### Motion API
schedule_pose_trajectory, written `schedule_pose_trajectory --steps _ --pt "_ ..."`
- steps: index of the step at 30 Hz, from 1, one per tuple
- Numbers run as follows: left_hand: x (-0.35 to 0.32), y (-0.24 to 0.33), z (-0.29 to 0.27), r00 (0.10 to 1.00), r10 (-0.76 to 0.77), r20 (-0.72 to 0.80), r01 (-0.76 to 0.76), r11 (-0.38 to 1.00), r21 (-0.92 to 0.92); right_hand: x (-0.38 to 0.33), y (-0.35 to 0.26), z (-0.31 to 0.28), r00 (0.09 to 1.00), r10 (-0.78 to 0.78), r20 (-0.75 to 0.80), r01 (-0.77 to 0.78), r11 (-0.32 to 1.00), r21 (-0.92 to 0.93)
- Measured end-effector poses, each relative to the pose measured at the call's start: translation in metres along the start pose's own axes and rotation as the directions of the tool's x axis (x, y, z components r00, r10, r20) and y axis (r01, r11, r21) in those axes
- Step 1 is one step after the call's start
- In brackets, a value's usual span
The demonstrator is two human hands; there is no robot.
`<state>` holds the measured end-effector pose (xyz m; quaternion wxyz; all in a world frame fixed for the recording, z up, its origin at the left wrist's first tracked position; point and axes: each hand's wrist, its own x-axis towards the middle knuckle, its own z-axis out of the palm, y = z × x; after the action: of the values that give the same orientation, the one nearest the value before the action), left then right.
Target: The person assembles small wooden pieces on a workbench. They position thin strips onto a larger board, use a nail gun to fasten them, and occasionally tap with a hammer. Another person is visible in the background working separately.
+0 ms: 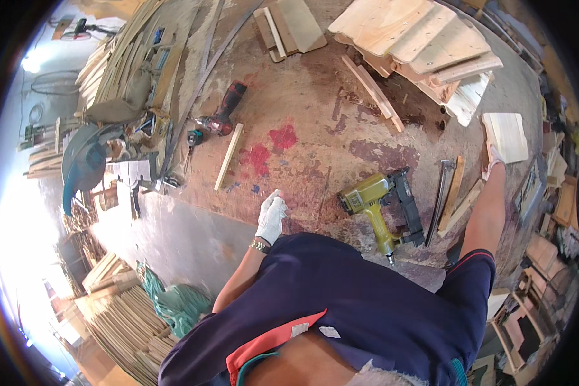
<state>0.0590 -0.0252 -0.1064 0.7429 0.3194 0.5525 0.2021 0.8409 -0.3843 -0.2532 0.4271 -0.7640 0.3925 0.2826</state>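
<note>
My left hand [272,217], in a white glove with a watch at the wrist, rests at the near edge of the worktable. Its fingers are curled together, and nothing shows in them. Far out to the right, my right hand [493,158] is on the near left edge of a pale wooden board [507,136] with scalloped sides, gripping it; the fingers are partly hidden. Between my arms lies a yellow-green nail gun [370,196] with a black magazine. Beside it are a dark metal bar [439,202] and narrow wooden strips [452,196].
A stack of scalloped boards [418,38] fills the far right of the worktable [302,96]. More boards [296,29] lie at the far middle. Left of centre are a cordless drill [228,109], a screwdriver [192,138] and a wooden strip [229,157]. A round-bladed saw [87,161] stands left.
</note>
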Motion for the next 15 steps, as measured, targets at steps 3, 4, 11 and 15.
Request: schedule_pose_trajectory --steps 3,4,11,15 --pt "-0.002 -0.002 -0.001 1.0 -0.01 -0.018 0.01 1.0 -0.006 0.019 -0.002 -0.011 0.994 -0.06 0.091 0.008 0.87 0.494" --pt "0.0 -0.001 0.0 1.0 0.001 -0.006 -0.001 1.0 0.02 0.02 -0.004 -0.014 0.988 -0.116 0.103 0.018 0.743 0.669" --pt "0.012 0.016 0.012 0.982 0.031 0.184 -0.05 0.994 0.096 -0.132 0.009 -0.009 0.915 -0.399 0.062 0.126 0.429 0.895" --pt "0.028 0.028 0.02 0.942 0.08 0.326 -0.146 0.972 0.183 -0.312 0.136 0.029 0.782 -0.621 -0.05 0.403 0.443 0.801"
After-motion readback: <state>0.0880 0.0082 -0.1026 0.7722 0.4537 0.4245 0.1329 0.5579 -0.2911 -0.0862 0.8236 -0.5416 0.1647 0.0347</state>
